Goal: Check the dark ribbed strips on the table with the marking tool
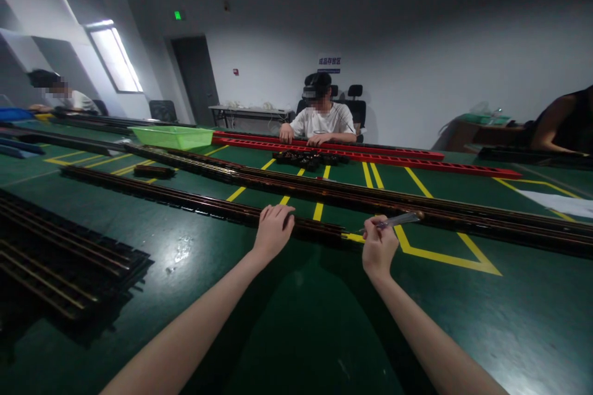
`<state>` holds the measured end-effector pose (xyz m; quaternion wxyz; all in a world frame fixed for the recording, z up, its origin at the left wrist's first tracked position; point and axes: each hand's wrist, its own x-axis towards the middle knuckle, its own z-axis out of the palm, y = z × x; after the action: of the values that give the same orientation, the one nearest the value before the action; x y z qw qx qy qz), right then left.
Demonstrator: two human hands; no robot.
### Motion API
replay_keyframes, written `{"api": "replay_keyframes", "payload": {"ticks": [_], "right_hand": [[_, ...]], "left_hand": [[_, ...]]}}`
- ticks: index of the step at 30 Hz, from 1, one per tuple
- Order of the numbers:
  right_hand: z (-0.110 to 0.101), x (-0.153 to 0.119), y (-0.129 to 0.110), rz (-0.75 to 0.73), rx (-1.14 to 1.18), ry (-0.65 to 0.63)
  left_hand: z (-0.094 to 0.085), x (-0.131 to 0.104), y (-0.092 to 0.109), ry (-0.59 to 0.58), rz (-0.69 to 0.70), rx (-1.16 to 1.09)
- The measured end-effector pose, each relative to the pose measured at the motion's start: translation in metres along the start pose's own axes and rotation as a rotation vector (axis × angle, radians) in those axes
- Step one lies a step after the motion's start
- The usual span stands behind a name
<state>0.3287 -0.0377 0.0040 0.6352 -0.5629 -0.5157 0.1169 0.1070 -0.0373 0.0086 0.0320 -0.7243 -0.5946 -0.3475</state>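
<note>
A long dark strip with thin shiny lines along it (185, 202) lies across the green table (296, 333) in front of me. My left hand (273, 226) is closed over the strip near its right part, fingers curled across the top; a small dark spot shows by the fingertips. My right hand (380, 245) grips a screwdriver with a clear handle (404, 218). The handle sticks out to the right, and its thin shaft points left toward the strip's right end (340, 231). The very tip is too small to make out.
More long dark strips (287, 180) lie just beyond, and a stack of them (60, 259) is at the left. A short dark piece (154, 171), a green bin (171, 137), red slotted rails (393, 159) and a dark pile (308, 159) are farther back. A co-worker (324, 114) sits opposite.
</note>
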Motion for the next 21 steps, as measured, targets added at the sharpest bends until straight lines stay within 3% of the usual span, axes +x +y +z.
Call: {"api": "replay_keyframes", "payload": {"ticks": [5,8,11,16,18,21], "right_hand": [[0.002,0.0,-0.004,-0.093,-0.045,-0.098],[0.004,0.0,-0.005,-0.139,-0.031,-0.147],[0.006,0.001,-0.005,-0.109,-0.021,-0.164],[0.006,0.003,-0.004,-0.007,-0.023,-0.117],[0.006,0.003,-0.005,-0.027,-0.02,-0.113],[0.007,0.0,-0.008,-0.17,-0.035,-0.133]], "left_hand": [[-0.014,0.006,-0.042,0.115,-0.08,0.2],[-0.016,0.008,-0.058,0.12,-0.226,0.216],[-0.013,0.008,-0.062,0.082,-0.258,0.26],[-0.012,0.01,-0.061,0.009,-0.188,0.362],[-0.013,0.011,-0.062,-0.007,-0.165,0.375],[-0.015,0.011,-0.062,-0.027,-0.131,0.372]]}}
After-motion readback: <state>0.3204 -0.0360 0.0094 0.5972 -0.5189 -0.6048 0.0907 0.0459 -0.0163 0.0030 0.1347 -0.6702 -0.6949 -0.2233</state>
